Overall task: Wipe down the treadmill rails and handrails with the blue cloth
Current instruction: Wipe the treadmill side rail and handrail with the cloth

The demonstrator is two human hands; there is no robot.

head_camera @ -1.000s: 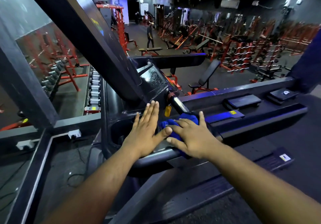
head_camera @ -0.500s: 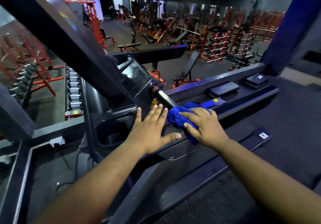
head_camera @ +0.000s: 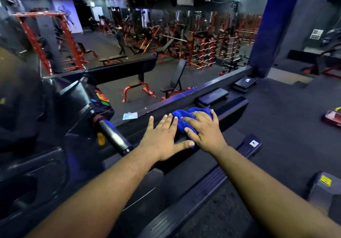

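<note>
Crumpled blue cloth (head_camera: 186,116) has slid farther along the long dark treadmill handrail (head_camera: 230,106), bunched under the right hand (head_camera: 203,130) with spread fingers pressing down. Flat left hand (head_camera: 162,141) follows beside it. More rail is wiped now.

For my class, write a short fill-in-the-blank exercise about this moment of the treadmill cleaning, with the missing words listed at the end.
1. The cloth bunched on the handrail is ____ in colour.
2. The hand pressing down on the cloth is the ____ hand.
3. The left hand lies ____ on the handrail, fingers stretched out, beside the cloth.
4. The frames of the weight benches on the gym floor beyond the handrail are ____.

Missing words: blue; right; flat; red
</note>
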